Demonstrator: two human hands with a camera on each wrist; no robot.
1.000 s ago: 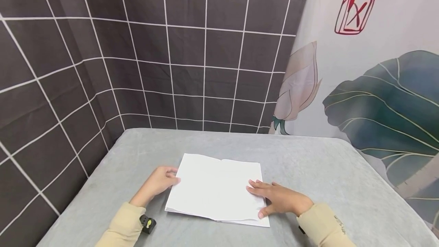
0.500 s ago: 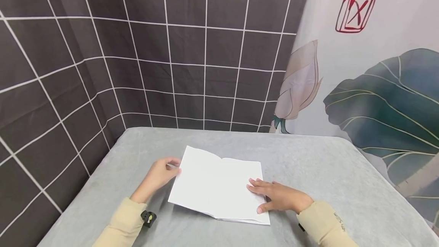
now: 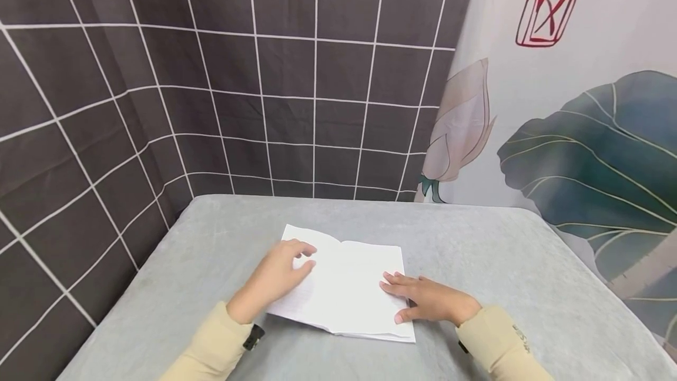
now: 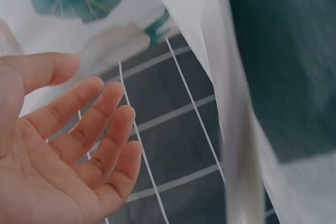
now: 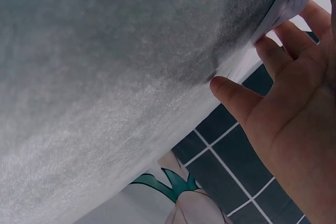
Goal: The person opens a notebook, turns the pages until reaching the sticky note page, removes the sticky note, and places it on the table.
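Observation:
An open book point(image 3: 349, 293) with blank-looking white pages lies on the grey-covered table. My left hand point(image 3: 277, 275) is over its left page, fingers loosely bent and thumb apart from them. In the left wrist view, nothing sits between the fingers of that hand point(image 4: 79, 150), and the book's pale edge point(image 4: 239, 129) stands to the right. The left half of the book is slightly raised at its outer edge. On the right page rests my right hand point(image 3: 433, 300), its fingers spread. The right wrist view has its thumb and fingertips along the page edge point(image 5: 286, 6).
The grey cloth point(image 3: 476, 251) covers the tabletop around the book. Behind the table hangs a dark curtain point(image 3: 285, 69) with a white grid. A pale curtain point(image 3: 497, 87) with lotus leaves hangs at the right.
My left hand has gone from the book's left edge rightward over the left page. Earlier, the left side of the book rose a little. The right hand stays on the right page.

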